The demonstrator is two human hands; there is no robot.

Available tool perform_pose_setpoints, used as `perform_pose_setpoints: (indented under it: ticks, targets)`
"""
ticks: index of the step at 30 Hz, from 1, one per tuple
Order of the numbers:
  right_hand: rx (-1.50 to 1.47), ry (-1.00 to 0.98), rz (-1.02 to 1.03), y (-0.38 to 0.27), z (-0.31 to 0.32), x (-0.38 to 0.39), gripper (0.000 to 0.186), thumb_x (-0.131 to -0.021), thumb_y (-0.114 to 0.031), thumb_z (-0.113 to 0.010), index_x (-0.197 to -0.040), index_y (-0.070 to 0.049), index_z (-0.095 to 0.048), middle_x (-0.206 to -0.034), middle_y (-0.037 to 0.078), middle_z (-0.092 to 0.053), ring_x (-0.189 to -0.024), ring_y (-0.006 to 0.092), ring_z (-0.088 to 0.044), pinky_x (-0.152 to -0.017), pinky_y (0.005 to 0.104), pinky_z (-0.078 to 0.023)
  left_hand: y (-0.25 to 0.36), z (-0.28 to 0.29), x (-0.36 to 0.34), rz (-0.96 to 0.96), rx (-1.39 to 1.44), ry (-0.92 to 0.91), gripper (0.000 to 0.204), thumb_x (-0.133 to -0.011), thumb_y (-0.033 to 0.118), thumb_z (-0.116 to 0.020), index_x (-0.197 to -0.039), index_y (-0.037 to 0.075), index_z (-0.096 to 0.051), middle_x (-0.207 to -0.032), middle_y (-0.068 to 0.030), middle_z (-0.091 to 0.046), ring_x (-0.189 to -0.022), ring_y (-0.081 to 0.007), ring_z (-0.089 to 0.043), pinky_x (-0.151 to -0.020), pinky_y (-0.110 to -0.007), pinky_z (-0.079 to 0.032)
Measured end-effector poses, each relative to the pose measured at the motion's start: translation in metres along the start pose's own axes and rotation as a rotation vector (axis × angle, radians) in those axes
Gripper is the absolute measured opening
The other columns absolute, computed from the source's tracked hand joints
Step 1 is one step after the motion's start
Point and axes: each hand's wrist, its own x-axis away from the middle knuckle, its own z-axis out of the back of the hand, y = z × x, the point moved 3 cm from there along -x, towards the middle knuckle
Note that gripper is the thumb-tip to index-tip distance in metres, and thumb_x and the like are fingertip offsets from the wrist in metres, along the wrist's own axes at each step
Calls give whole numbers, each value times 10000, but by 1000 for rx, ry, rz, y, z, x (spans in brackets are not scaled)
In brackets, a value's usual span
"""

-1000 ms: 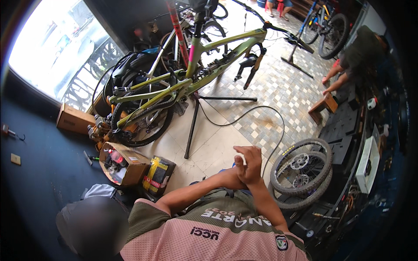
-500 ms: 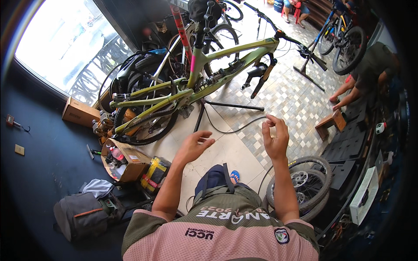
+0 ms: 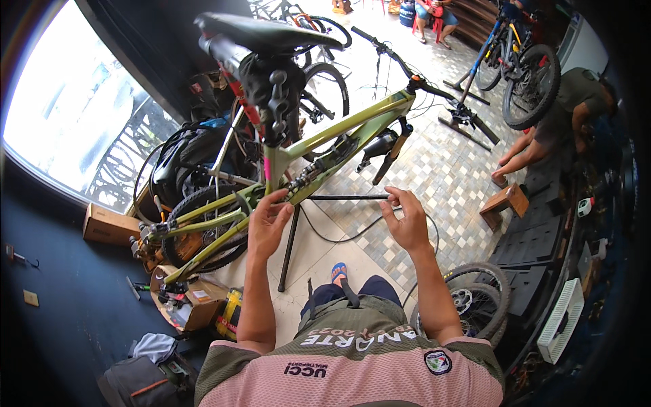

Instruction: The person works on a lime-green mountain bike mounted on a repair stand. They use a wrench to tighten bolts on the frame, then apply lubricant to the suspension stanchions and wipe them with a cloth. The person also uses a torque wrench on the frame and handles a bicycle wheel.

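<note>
In front of me, a green mountain bike frame [image 3: 339, 129] is held up on a black stand [image 3: 288, 251], with no wheels visible on it. Its black saddle [image 3: 271, 30] is at the upper left and its handlebar [image 3: 444, 88] points to the far right. My left hand [image 3: 268, 227] is raised, fingers apart and holding nothing, overlapping the frame's lower middle; whether it touches cannot be told. Held up right of it, beyond the end of a stand leg, is my right hand [image 3: 408, 224], fingers parted and nothing in them. A black cable [image 3: 332, 241] curves across the floor between them.
Loose bicycle wheels [image 3: 503, 292] lie by my right arm. Nearby are a wooden stool [image 3: 505, 200] and a white plastic basket [image 3: 563, 319]. A co-worker [image 3: 576, 102] bends beside another bike [image 3: 532, 88]. At left are an open cardboard box [image 3: 207, 295] and a grey backpack [image 3: 139, 380].
My view has moved closer to the bike, which now looks larger and shows its saddle. Both hands have shifted left, and my left hand has come up over the frame.
</note>
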Motion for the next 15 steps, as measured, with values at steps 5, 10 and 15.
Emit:
perform_pose_setpoints:
  ticks: [5, 10, 15]
  targets:
    - [-22, -23, -157, 58, 11, -18, 339, -943, -180, -774, -1255, -60, -714, -973, 113, -705, -859, 262, -674, -811, 386, -562, 40, -14, -56, -206, 79, 150, 690, -996, 227, -788, -1565, 11, -462, -1516, -117, -532, -1325, -226, -570, -1042, -334, -519]
    - [96, -126, -187, 101, 27, -25, 397, -943, -212, -793, -1307, -83, -701, -1036, 115, -714, -898, 254, -708, -828, 391, -578, 33, -31, -95, -308, 0, 465, 422, -1052, 248, -727, -1345, 4, -545, -1168, -76, -643, -975, -135, -628, -826, -273, -517]
    - [267, -62, -192, 118, 55, -10, 444, -962, -321, -751, -1343, -107, -672, -1140, 147, -723, -1039, 329, -717, -903, 443, -586, -6, -137, -89, -151, 155, 46, 214, -1067, 182, -702, -1155, 19, -595, -1013, -39, -632, -858, -106, -621, -775, -261, -528]
